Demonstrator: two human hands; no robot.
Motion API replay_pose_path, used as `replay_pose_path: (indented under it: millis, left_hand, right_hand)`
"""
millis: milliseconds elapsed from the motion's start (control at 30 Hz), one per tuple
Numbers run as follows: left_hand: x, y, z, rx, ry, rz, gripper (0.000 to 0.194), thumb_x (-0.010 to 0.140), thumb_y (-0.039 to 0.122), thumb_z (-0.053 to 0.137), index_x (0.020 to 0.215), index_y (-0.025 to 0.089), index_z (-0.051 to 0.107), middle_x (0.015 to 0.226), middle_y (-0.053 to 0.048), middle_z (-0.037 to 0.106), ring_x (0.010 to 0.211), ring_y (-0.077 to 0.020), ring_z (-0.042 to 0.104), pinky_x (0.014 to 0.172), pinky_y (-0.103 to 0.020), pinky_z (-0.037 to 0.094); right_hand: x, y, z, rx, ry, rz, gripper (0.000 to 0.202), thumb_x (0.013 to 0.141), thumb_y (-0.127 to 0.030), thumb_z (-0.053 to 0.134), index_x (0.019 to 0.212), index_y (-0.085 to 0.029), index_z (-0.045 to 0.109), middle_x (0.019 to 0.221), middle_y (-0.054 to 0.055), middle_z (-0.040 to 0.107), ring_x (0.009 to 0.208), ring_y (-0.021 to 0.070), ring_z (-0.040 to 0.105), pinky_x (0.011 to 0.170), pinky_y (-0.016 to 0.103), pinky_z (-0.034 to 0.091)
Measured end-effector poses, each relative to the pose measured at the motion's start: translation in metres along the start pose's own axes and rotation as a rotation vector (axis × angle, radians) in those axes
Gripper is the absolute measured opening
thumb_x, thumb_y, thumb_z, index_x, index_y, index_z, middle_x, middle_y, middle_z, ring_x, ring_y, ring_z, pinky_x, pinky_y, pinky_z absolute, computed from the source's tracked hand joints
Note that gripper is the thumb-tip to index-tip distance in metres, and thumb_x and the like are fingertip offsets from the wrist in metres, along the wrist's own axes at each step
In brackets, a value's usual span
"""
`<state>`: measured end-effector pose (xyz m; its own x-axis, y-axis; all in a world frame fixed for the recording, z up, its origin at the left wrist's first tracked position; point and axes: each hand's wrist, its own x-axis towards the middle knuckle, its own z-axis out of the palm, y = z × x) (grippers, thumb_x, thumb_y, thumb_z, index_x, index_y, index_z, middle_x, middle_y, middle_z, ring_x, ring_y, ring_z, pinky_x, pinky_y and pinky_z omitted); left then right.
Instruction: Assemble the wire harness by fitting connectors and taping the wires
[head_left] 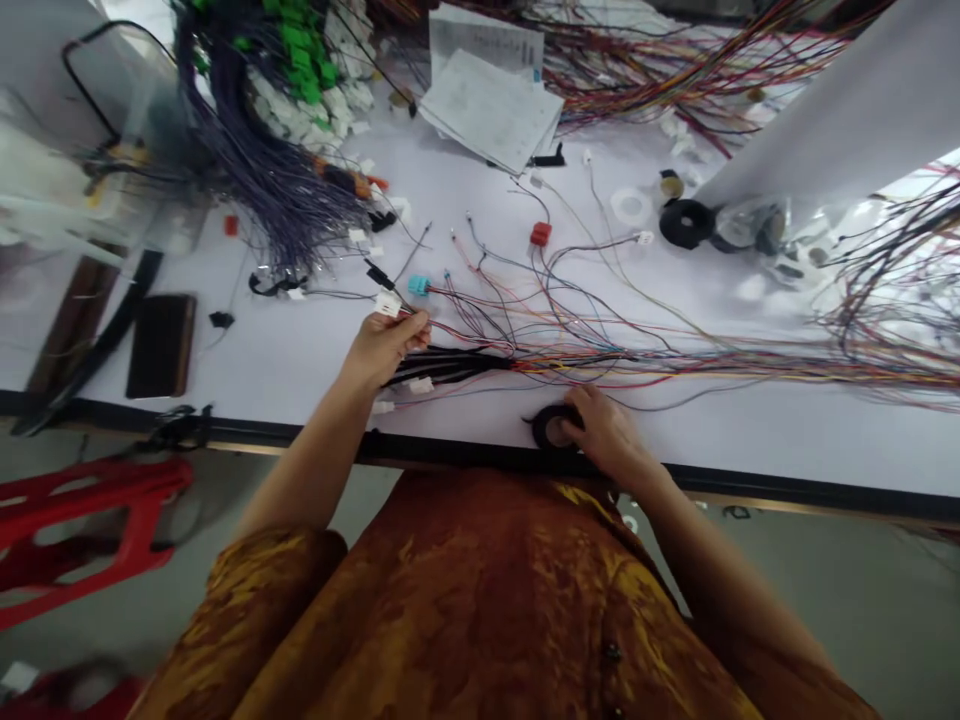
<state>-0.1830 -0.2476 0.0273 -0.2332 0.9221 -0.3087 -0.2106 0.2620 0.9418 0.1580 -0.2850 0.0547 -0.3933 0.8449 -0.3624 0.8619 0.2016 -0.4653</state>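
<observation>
Thumb and fingers of my left hand [388, 345] are pinched on thin wires just behind a white connector [387, 303]. A black connector [379, 274] and a light-blue connector [418, 286] lie close by. Beneath that hand, black-sleeved wires [457, 365] join a long wire bundle [675, 362] running right across the table. My right hand [604, 425] is closed around a roll of black tape [553, 428] near the table's front edge. A red connector [540, 234] rests on the table beyond the bundle.
Purple wires [255, 150] with green and white connectors heap at the back left. Papers [491, 110] lie at the back middle. A phone [160, 345] sits at left, a white roll [832, 110] at right, and a red plastic stool [97, 520] stands below.
</observation>
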Motion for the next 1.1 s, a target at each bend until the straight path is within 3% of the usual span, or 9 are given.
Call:
replay_pose_path:
  millis: [100,200,367,533,700,800,900,967,1100]
  left_hand:
    - [0.001,0.002,0.001,0.062,0.03,0.045,0.025,0.062,0.032,0.081,0.071,0.013,0.068,0.063,0.0,0.062,0.056,-0.0088,0.058,0.053,-0.02,0.048]
    - [0.002,0.002,0.0,0.131,0.049,0.084,0.026,0.062,0.034,0.082,0.071,0.014,0.069,0.063,0.001,0.061,0.056,-0.0083,0.055,0.054,-0.02,0.047]
    - [0.002,0.004,-0.001,0.121,0.004,0.112,0.026,0.064,0.035,0.081,0.077,0.015,0.07,0.084,-0.003,0.067,0.065,-0.0085,0.056,0.055,-0.019,0.046]
    - [0.003,0.008,0.001,0.109,-0.053,0.095,0.023,0.066,0.034,0.08,0.071,0.014,0.07,0.096,-0.006,0.071,0.06,-0.0054,0.054,0.048,-0.017,0.04]
    - [0.007,0.008,0.003,0.104,-0.017,0.018,0.027,0.065,0.037,0.081,0.076,0.014,0.073,0.058,-0.001,0.063,0.044,-0.0056,0.049,0.038,-0.017,0.029]
    - [0.009,0.008,0.006,0.12,0.012,0.012,0.028,0.067,0.041,0.08,0.071,0.014,0.072,0.04,0.005,0.047,0.034,-0.0044,0.038,0.034,-0.016,0.022]
    - [0.006,0.013,0.013,0.104,0.036,0.012,0.032,0.068,0.044,0.08,0.072,0.014,0.072,0.041,0.005,0.05,0.031,-0.0029,0.036,0.031,-0.016,0.02]
    - [-0.002,0.019,0.02,0.096,0.056,0.019,0.032,0.068,0.045,0.08,0.074,0.014,0.072,0.055,0.0,0.063,0.037,-0.0053,0.05,0.033,-0.015,0.03]
    - [-0.029,0.033,0.036,0.228,0.077,0.201,0.028,0.071,0.041,0.079,0.08,0.015,0.073,0.08,-0.004,0.075,0.066,-0.0154,0.071,0.059,-0.023,0.058]
  right_hand:
    - [0.017,-0.016,0.002,0.206,0.046,-0.057,0.019,0.076,-0.022,0.062,0.091,-0.019,0.053,0.088,0.003,0.06,0.073,0.0157,0.053,0.064,0.027,0.036]
    - [0.058,-0.051,-0.013,0.538,0.079,-0.115,0.022,0.078,-0.033,0.063,0.089,-0.02,0.049,0.072,-0.003,0.052,0.065,0.0127,0.048,0.06,0.025,0.036]
    - [0.129,-0.095,-0.03,0.969,-0.055,-0.091,0.019,0.086,-0.03,0.055,0.104,-0.022,0.053,0.071,-0.004,0.051,0.054,0.0083,0.042,0.046,0.019,0.029]
    - [0.167,-0.103,-0.023,1.095,-0.264,-0.051,0.018,0.088,-0.038,0.061,0.09,-0.021,0.056,0.065,-0.003,0.05,0.043,0.0042,0.026,0.04,0.018,0.014]
    - [0.163,-0.104,-0.026,0.981,-0.24,-0.072,0.021,0.09,-0.04,0.057,0.091,-0.02,0.058,0.068,-0.001,0.054,0.047,0.0068,0.036,0.041,0.02,0.023]
    - [0.135,-0.105,-0.014,0.819,-0.03,-0.27,0.022,0.088,-0.036,0.057,0.102,-0.019,0.059,0.082,0.003,0.062,0.069,0.0139,0.055,0.059,0.025,0.045]
    - [0.099,-0.105,0.01,0.652,0.123,-0.517,0.033,0.085,-0.029,0.06,0.116,-0.02,0.055,0.108,0.009,0.063,0.091,0.0192,0.059,0.081,0.035,0.05]
    - [0.086,-0.104,0.021,0.63,0.126,-0.588,0.027,0.087,-0.029,0.059,0.113,-0.021,0.057,0.113,0.01,0.06,0.086,0.0174,0.059,0.079,0.034,0.051]
    - [0.109,-0.108,0.01,0.918,0.146,-0.267,0.028,0.088,-0.038,0.062,0.108,-0.02,0.052,0.089,0.003,0.059,0.058,0.0093,0.05,0.052,0.023,0.044]
